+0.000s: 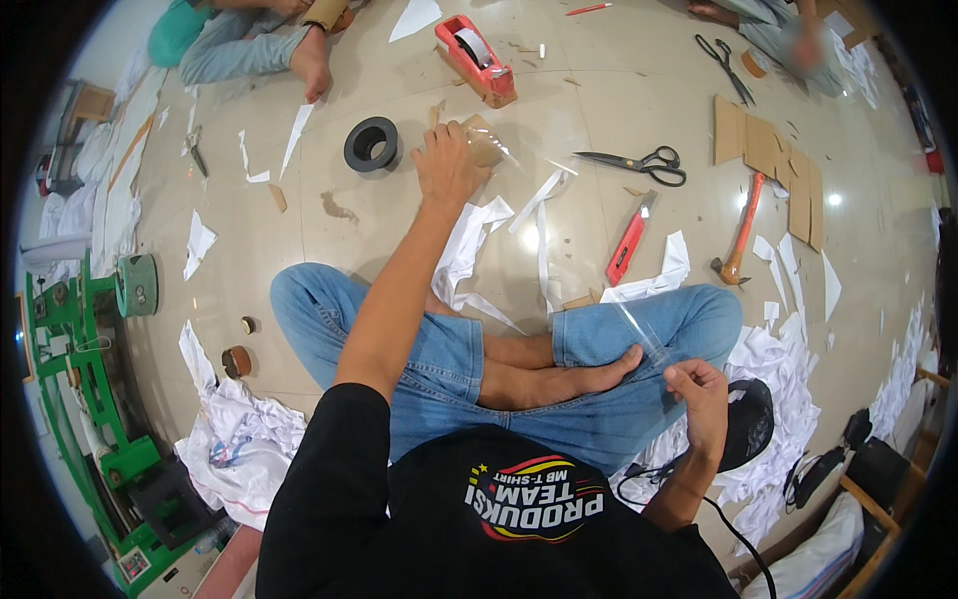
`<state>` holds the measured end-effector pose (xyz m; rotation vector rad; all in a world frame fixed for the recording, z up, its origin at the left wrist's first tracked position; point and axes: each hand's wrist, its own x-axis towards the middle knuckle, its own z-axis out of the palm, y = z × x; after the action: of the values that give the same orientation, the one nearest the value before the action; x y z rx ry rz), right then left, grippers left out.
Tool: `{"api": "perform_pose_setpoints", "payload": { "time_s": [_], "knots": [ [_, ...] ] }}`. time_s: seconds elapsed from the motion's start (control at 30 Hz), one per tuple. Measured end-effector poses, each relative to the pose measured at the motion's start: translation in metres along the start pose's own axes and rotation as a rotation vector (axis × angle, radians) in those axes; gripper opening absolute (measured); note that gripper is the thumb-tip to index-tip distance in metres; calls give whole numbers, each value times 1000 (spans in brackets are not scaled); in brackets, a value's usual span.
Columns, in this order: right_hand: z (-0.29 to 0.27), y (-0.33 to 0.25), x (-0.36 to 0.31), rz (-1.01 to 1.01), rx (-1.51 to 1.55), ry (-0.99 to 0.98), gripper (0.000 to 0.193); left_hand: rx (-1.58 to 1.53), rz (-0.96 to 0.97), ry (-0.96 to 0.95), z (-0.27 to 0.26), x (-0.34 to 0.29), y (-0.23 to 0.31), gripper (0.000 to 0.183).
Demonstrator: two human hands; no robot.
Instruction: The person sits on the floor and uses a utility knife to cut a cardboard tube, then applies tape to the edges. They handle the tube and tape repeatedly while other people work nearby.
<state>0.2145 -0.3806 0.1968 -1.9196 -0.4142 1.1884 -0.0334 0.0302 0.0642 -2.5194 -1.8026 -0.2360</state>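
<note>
My left hand (pixel 447 165) reaches forward to the floor, fingers curled at the edge of a brown piece with glossy clear film (pixel 483 142); whether this is cardboard or a tape roll I cannot tell. Above my knee on the right, my right hand (pixel 702 391) pinches the end of a clear tape strip (pixel 644 334). A black ring-shaped roll (pixel 371 146) lies left of my left hand. Beyond that hand stands a red tape dispenser (pixel 476 62). Black-handled scissors (pixel 639 164) and a red utility knife (pixel 630 240) rest to its right.
A hammer (pixel 742 232) lies beside cardboard strips (pixel 768 150) on the right. White scraps (pixel 469 245) litter the floor. White cloth heaps (pixel 239 429) flank me. A green machine (pixel 90 399) stands at the left. Other people's legs (pixel 239 48) show at the far edge.
</note>
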Motion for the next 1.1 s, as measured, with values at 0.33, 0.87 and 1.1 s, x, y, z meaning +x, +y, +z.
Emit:
{"api": "perform_pose_setpoints", "payload": {
  "time_s": [0.33, 0.87, 1.1],
  "knots": [
    [16, -8, -7, -46, 85, 17, 26, 8, -52, -94, 0, 11, -5, 70],
    [17, -1, 20, -8, 169, -84, 22, -206, -29, -261, -2, 38, -27, 77],
    [6, -4, 32, 24, 235, -126, 23, -465, -136, -307, -42, 20, -42, 75]
  ]
}}
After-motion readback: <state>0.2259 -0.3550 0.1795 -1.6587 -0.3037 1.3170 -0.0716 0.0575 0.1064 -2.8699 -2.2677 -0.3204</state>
